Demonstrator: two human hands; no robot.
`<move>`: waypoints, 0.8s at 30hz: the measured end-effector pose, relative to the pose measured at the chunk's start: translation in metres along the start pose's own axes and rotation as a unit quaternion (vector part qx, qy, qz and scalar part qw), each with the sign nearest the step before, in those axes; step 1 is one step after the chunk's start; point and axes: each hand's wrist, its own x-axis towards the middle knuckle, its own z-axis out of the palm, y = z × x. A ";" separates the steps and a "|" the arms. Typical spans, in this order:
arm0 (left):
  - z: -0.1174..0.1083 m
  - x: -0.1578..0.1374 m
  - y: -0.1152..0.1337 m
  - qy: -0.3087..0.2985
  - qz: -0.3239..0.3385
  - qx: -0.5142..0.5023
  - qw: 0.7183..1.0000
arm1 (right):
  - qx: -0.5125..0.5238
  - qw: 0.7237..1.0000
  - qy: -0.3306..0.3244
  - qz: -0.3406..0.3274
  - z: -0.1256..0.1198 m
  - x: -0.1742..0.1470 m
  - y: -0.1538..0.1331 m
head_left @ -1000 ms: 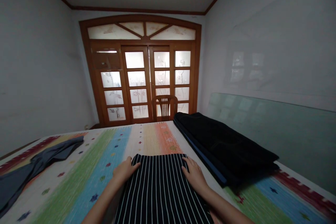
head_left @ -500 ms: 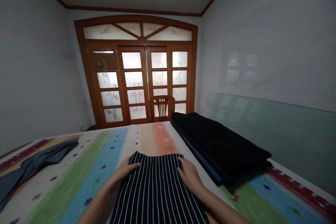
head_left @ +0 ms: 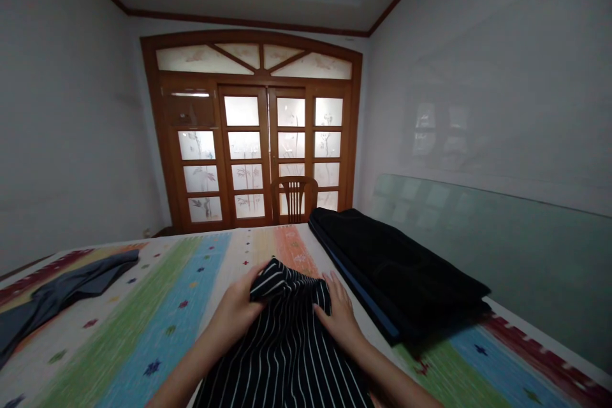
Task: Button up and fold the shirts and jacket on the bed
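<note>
A black garment with thin white stripes point(head_left: 287, 344) lies on the patterned tablecloth point(head_left: 143, 319) in front of me; its kind does not show. At its far left corner, my left hand point(head_left: 246, 299) is closed on the fabric, with the corner raised and bunched over. My right hand point(head_left: 339, 315) grips the far right edge, its thumb on top and its fingers along the outer side. Between the hands the cloth sags in loose folds. The near end of the garment runs out of the picture.
Right of my right hand lies a stack of folded dark clothes point(head_left: 392, 268), black over blue. A crumpled grey garment point(head_left: 71, 293) is at the far left. Beyond the far edge stands a wooden chair point(head_left: 295, 194); a pale glass panel point(head_left: 502, 242) borders the right side.
My left hand has moved right and inward, lifting and bunching the striped garment's left corner. The flat far edge is now narrower and wrinkled. My right hand has shifted slightly left.
</note>
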 end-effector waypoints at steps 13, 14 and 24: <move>0.031 -0.027 0.033 -0.123 0.102 0.170 0.972 | 0.082 0.953 -0.128 -0.262 -0.045 -0.001 -0.067; 0.030 -0.028 0.035 -0.119 0.098 0.163 0.974 | 0.069 0.958 -0.116 -0.254 -0.045 -0.002 -0.067; 0.023 -0.023 0.042 -0.008 -0.017 0.041 0.999 | 0.162 0.974 -0.052 -0.147 -0.082 0.001 -0.078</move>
